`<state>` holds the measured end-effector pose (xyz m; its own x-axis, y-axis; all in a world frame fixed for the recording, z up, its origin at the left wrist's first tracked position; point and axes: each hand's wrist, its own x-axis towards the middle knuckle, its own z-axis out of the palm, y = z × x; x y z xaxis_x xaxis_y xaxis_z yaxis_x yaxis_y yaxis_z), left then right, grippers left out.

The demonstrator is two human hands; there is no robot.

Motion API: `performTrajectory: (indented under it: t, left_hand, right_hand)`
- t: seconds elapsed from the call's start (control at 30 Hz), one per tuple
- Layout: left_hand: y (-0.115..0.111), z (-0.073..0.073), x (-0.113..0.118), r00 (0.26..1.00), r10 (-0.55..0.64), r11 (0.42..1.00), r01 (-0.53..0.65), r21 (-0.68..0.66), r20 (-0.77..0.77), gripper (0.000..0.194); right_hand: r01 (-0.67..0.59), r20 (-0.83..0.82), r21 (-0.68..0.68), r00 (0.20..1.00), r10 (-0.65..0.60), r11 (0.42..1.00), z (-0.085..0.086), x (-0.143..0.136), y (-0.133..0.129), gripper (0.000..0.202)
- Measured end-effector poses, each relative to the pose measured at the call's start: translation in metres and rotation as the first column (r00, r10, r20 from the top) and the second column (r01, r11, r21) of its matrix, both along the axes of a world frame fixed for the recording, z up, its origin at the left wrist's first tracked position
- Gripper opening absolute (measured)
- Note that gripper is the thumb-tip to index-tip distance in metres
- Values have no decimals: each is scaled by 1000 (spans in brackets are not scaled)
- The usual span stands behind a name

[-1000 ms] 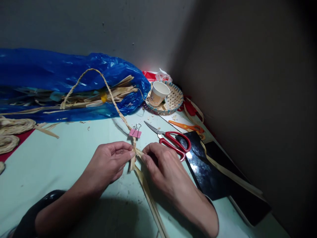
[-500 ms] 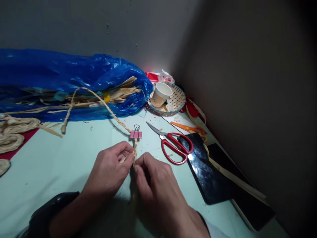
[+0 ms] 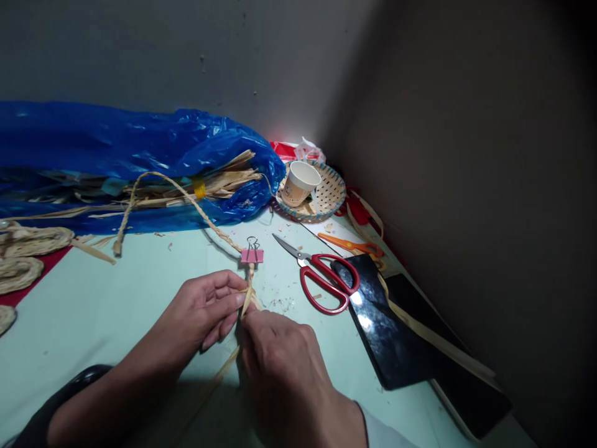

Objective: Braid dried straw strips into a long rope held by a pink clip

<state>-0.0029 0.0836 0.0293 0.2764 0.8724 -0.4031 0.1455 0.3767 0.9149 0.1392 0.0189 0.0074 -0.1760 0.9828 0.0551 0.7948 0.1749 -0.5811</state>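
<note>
A braided cord of pale straw (image 3: 205, 218) arches over the table and passes through a pink binder clip (image 3: 252, 256). Just below the clip, its loose strands (image 3: 249, 300) fan out between my two hands. My left hand (image 3: 205, 311) pinches a strand from the left, thumb against fingers. From the right, my right hand (image 3: 284, 354) has its fingers curled round the strands, its fingertips partly hidden. One long strand hangs down toward me beneath the hands.
Red-handled scissors (image 3: 321, 274) lie right of the clip, partly over a black tablet-like slab (image 3: 382, 336). Orange scissors (image 3: 352, 244) and a woven basket (image 3: 333, 193) with a paper cup (image 3: 301, 183) sit behind. A blue plastic bag (image 3: 140, 137) of straw runs along the wall.
My right hand has turned palm-down and closed over the strands. My left fingers have spread slightly, and the strands now show apart below the clip. The whole view has shifted slightly.
</note>
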Motion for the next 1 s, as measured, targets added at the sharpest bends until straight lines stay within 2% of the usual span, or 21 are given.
performTrajectory:
  t: [0.13,0.23,0.4,0.47,0.57,0.67,0.77,0.87,1.0]
  left_hand:
    - [0,2,-2,999,-17,1000,17,-6,28,28]
    - [2,1,-1,999,31,998,-29,-63,29,33]
    - [5,-2,-2,993,103,986,-95,-135,55,35]
    - [5,-4,-4,993,96,988,-86,-132,68,35]
    - [5,-5,-5,994,57,994,-48,-97,90,33]
    - [7,-4,-5,994,29,998,-23,-56,102,32]
    - [7,-3,-4,995,9,997,-2,-72,99,32]
    - [5,-3,-3,999,-17,998,20,-59,46,28]
    - [2,-8,-4,999,-19,1000,19,-1,-39,22]
  right_hand:
    - [-68,-46,-78,997,65,995,6,7,4,22]
    - [-106,-178,-136,981,80,985,17,20,11,18]
    - [147,-350,-47,924,-154,988,32,33,26,20]
    - [83,-368,-131,921,-126,988,32,30,32,27]
    - [-75,-401,-225,916,-22,971,28,22,39,23]
    - [-160,-486,-195,873,47,968,24,22,44,21]
    - [-237,-546,-181,831,103,954,21,29,49,24]
    - [-237,-506,-161,853,126,958,20,34,51,31]
    - [-101,-262,-101,963,71,990,20,32,48,26]
